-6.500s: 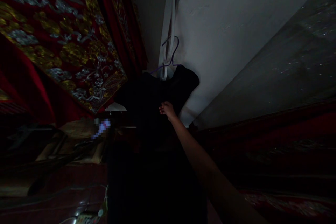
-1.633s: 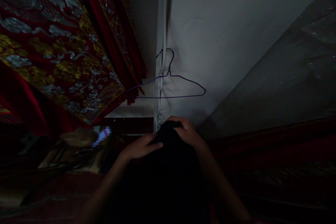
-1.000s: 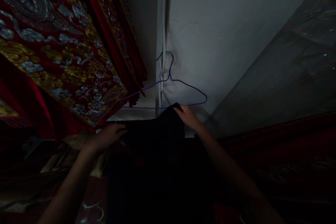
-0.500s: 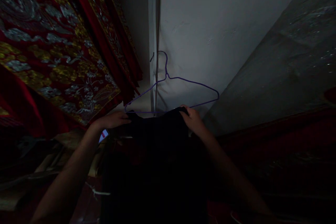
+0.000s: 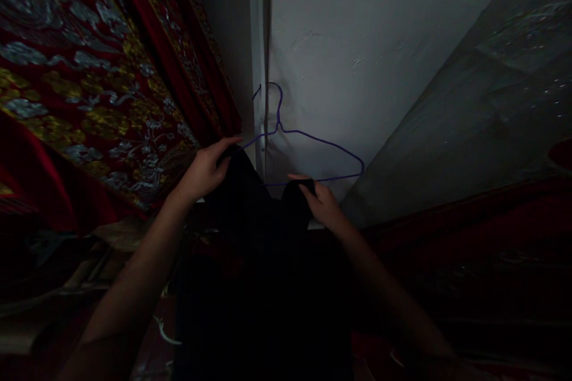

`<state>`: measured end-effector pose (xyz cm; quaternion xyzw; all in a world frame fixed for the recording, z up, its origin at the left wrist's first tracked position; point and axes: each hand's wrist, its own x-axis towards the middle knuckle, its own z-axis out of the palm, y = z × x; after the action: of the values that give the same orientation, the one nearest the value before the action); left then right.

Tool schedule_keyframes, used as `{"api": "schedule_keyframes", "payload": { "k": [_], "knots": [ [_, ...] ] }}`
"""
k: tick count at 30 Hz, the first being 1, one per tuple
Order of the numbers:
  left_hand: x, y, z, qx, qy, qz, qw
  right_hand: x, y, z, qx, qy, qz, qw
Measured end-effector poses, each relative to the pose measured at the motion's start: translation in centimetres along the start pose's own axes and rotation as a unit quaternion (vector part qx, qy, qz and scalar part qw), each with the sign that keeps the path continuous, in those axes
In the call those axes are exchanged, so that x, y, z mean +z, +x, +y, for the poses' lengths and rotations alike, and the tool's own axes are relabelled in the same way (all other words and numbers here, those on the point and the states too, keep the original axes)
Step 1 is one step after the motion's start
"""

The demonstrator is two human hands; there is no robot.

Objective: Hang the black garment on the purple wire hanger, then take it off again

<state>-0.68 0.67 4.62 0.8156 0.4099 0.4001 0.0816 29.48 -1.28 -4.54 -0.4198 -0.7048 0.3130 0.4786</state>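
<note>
A purple clothes hanger [image 5: 322,137] hangs by its hook from a pale upright edge at the wall. My left hand [image 5: 207,171] grips one shoulder of a black garment [image 5: 263,214], which now covers the hanger's left end. With fingers and thumb closed on the cloth, my right hand [image 5: 322,202] holds the garment's other shoulder just at the hanger's lower bar. The hanger's right end is bare. Below the hands the garment merges into darkness, so its full shape and kind cannot be made out.
Red cloth with gold and silver embroidery [image 5: 129,101] hangs close on the left. A pale wall [image 5: 357,41] stands behind the hanger, with a grey, plastic-like sheet [image 5: 482,101] to its right. Dark red fabric [image 5: 469,214] lies low on the right.
My left hand has risen and brought the garment's left shoulder over the hanger's left end. My right hand stays near the lower bar, still gripping. The lit phone screen is now out of sight.
</note>
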Motion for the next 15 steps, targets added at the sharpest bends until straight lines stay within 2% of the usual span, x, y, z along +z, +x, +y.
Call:
{"api": "schedule_keyframes", "payload": {
  "k": [2,4,6,8,10,13,15],
  "knots": [
    [-0.1,0.2,-0.5,0.013,0.01,-0.022,1.0,-1.8,-0.2,-0.1,-0.029,-0.028,0.103,0.994],
    [-0.4,0.2,-0.8,0.016,0.017,-0.035,0.999,-4.0,0.1,-0.1,-0.049,-0.046,0.21,0.975],
    [-0.8,0.2,-0.9,0.018,0.025,-0.042,0.999,-6.1,0.8,0.2,-0.032,-0.041,0.255,0.965],
    [-1.0,0.1,-0.7,0.022,0.037,-0.04,0.998,-7.8,1.8,0.3,0.017,-0.023,0.232,0.972],
    [-1.1,-0.2,-0.6,0.023,0.048,-0.019,0.998,-9.0,2.5,0.1,0.074,-0.006,0.173,0.982],
    [-1.3,-0.8,-1.0,0.001,0.051,0.046,0.998,-10.6,2.7,-1.3,0.149,0.021,0.05,0.987],
    [-1.6,-1.1,-1.6,-0.028,0.042,0.101,0.994,-11.6,2.3,-2.7,0.194,0.049,-0.047,0.979]
  ]
}}
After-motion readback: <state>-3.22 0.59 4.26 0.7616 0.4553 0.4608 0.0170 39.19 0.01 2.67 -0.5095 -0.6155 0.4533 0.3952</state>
